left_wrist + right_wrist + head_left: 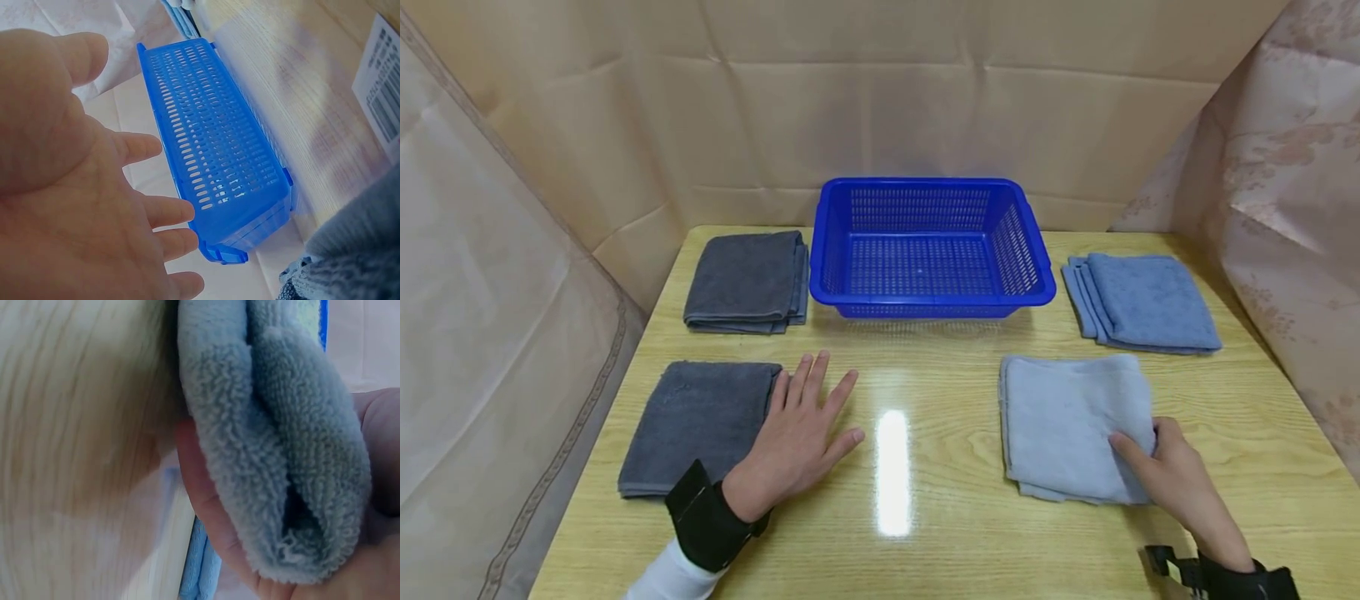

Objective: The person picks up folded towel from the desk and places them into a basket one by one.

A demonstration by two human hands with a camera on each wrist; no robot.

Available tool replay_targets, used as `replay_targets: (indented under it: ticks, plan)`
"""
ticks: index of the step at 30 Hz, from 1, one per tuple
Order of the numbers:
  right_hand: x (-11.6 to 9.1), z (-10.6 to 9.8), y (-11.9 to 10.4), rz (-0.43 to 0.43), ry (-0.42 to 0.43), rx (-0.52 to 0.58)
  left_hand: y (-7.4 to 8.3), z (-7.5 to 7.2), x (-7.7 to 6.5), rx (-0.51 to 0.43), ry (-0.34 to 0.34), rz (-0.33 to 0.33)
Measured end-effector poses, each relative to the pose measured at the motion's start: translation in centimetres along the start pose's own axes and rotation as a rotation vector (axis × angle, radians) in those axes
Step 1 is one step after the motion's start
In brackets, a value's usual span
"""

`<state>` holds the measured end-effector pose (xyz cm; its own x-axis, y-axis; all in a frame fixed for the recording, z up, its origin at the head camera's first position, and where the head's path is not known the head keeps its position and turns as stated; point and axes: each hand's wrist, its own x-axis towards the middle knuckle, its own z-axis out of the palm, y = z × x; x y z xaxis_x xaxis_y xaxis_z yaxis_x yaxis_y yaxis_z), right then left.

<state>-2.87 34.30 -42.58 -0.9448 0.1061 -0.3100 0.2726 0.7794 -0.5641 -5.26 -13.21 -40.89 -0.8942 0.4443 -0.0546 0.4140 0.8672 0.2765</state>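
Note:
A folded pale grey-blue towel (1067,425) lies at the front right of the table. My right hand (1180,475) pinches its right edge, thumb on top and fingers underneath; the right wrist view shows the thick folded edge (281,456) between them. My left hand (797,425) is spread with straight fingers, palm down, beside the right edge of a folded dark grey towel (700,425) at the front left. Nothing is in that hand. In the left wrist view the palm (81,206) is bare, and whether the hand touches the towel I cannot tell.
An empty blue plastic basket (932,304) stands at the back middle. Left of it lies another folded dark grey towel (745,279); a folded blue towel (1150,300) lies to its right. Cloth hangs behind the wooden table (955,467) and along both sides.

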Motion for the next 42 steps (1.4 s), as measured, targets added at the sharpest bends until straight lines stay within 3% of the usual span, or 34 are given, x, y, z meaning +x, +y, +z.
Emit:
replay_targets:
  ticks: [22,42]
  plan:
    - [0.7,1.5,-2.9,-0.096,-0.016,0.036,-0.1,0.2,0.1,-0.014,0.041,0.031]
    - [0.7,4.0,-5.4,-0.198,-0.003,0.095,0.0,0.4,0.1,0.0,0.053,0.034]
